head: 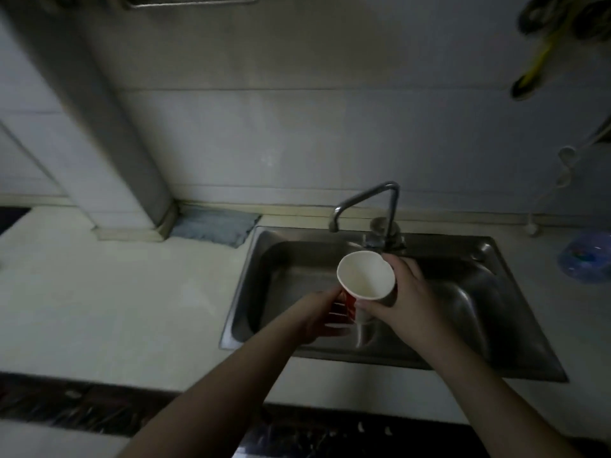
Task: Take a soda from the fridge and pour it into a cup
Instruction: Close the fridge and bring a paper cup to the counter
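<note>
Setting: dim kitchen corner seen from above, pale tiled wall behind, light bench (109, 292) running left to right with a dark front edge.
Sink: steel basin (515, 312) sunk into the bench at centre right, swan-neck tap (367, 201) at its back edge, spout turned left over the basin.
Cup: white paper cup (365, 276) with red print on its outer wall, held over the basin just in front of the tap, tilted so the mouth faces up and toward the camera; inside looks empty, though too dark to be sure.
Left hand: left hand (322, 317) reaching in from lower left, fingers (335, 294) curled round the lower red part of the cup, gripping it from the left.
Right hand: right hand (408, 299) reaching in from lower right, thumb and fingers wrapped round the cup's right side just under the rim, gripping it too.
Soda: none to be made out.
Cloth: grey-blue folded cloth (215, 224) flat on the bench against the wall, just left of the sink.
Column: square tiled column (109, 127) rising from the bench beside the cloth.
Right edge: blue crumpled plastic object (587, 259), blurred, on the bench right of the sink; yellow and dark item (542, 47) hanging high on the wall.
</note>
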